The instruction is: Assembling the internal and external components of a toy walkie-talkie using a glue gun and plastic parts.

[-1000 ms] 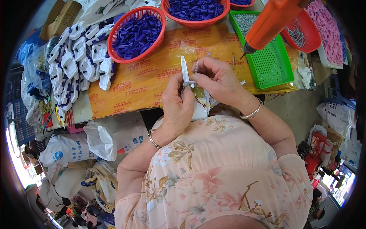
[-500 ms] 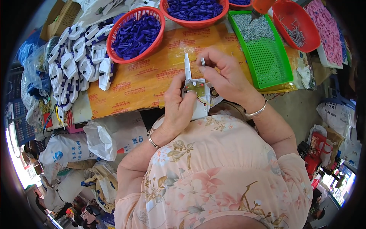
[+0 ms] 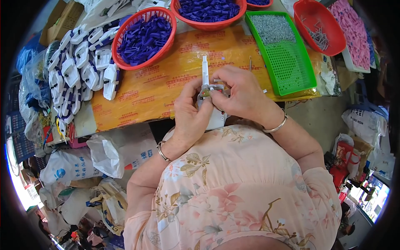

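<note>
My left hand (image 3: 191, 110) is closed around a white plastic housing (image 3: 217, 121), held just in front of the table's near edge. A long narrow white arm (image 3: 205, 66) sticks out of the housing, away from me. Bent over the housing's upper part, my right hand (image 3: 243, 91) pinches with thumb and forefinger. Between those fingertips shows a small silvery coiled piece that looks like a spring (image 3: 217, 80). The right thumb touches the housing beside the white arm. My fingers cover most of the circuit board inside.
Red baskets of purple plastic parts (image 3: 146, 39) stand at the back. A green tray of small screws (image 3: 291, 62) and a red scoop-shaped tray with metal pins (image 3: 318, 35) lie to the right. White housings (image 3: 89, 75) pile up at left. A thin metal rod (image 3: 250, 63) lies on the table.
My right hand has come down and left onto the housing, bringing the silvery piece with it. The orange tool above the green tray has gone from view. The thin rod now shows.
</note>
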